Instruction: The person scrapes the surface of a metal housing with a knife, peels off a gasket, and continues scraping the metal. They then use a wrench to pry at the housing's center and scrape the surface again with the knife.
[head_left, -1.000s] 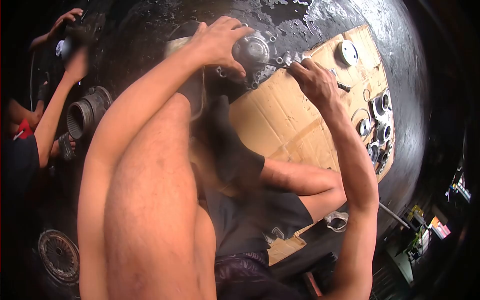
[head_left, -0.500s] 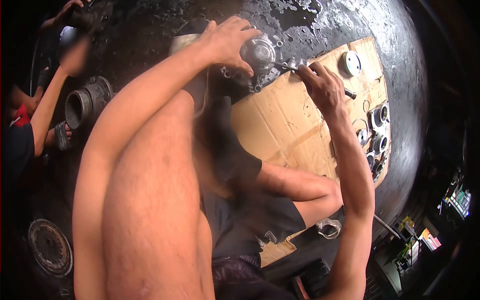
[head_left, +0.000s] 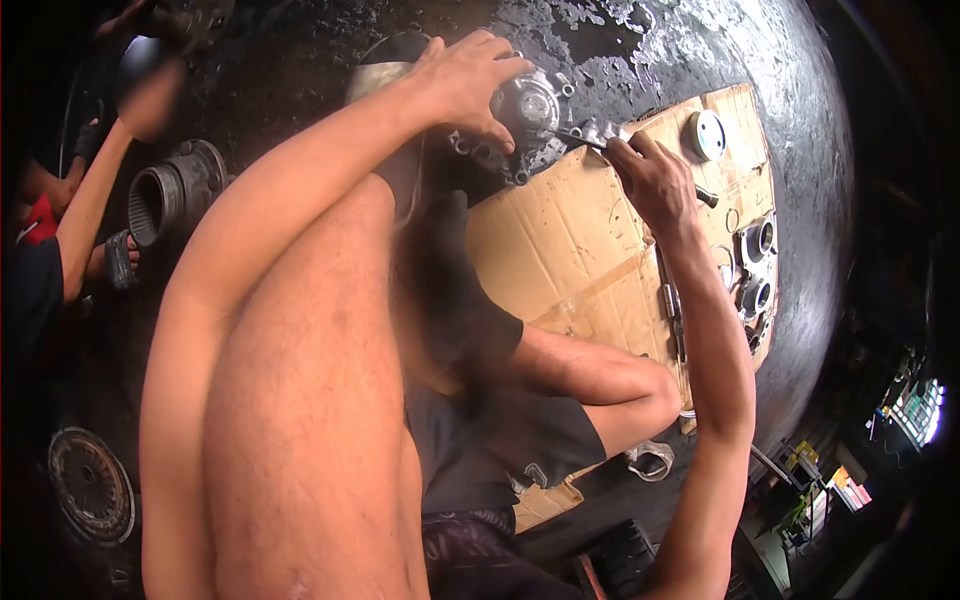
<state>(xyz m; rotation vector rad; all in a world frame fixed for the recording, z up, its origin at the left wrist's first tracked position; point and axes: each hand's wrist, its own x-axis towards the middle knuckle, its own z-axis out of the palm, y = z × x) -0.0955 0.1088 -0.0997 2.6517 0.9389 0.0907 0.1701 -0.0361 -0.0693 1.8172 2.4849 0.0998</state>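
Note:
A round cast-metal housing [head_left: 533, 104] with bolt lugs around its rim lies at the top, beside the cardboard's upper-left edge. My left hand [head_left: 465, 82] grips its left side, thumb low and fingers spread over the upper rim. From the right, my right hand [head_left: 652, 178] is closed around a screwdriver [head_left: 582, 140], whose thin dark shaft points left with its tip at the housing's face. Most of the handle is hidden in my fist.
Under my right arm, a cardboard sheet [head_left: 560, 240] bears a round metal disc [head_left: 708, 135] and several ringed metal parts [head_left: 757, 240]. A ribbed metal drum [head_left: 165, 200] and a round plate [head_left: 92, 487] lie left. Another person's arm [head_left: 95, 205] is at far left.
The screwdriver's tip has moved from the housing's right edge onto its face. My left hand keeps its grip. The whole view has shifted slightly.

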